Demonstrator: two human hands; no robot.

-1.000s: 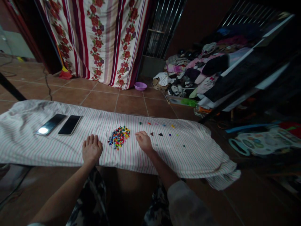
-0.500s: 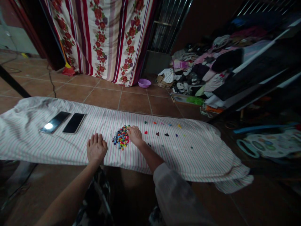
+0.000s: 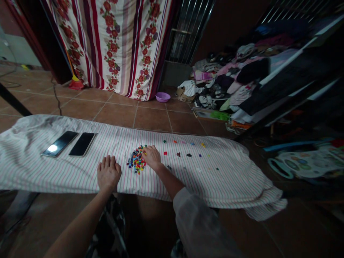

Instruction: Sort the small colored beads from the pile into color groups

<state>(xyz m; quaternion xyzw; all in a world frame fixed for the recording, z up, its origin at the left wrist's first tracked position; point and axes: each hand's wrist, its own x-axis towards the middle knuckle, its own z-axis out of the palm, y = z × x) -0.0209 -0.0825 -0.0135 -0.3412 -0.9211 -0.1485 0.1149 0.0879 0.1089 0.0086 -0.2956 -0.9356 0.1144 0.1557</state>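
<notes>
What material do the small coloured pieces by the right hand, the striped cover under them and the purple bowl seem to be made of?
Small coloured pieces: perhaps plastic, from their bright, solid colours; too small to judge the finish. Striped cover: matt fabric, since it wrinkles and hangs in folds. Purple bowl: probably plastic, smooth-looking, evenly coloured.

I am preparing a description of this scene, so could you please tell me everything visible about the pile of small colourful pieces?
The pile of small colourful pieces is a low, loose heap mixing red, yellow, orange, green, blue and dark pieces. They look like hard plastic; individual shapes are too small to tell. It lies on the striped cloth, between the left hand, which is apart from it, and the right hand, whose fingers reach its upper right edge. Whether they grip a piece is unclear.
</notes>
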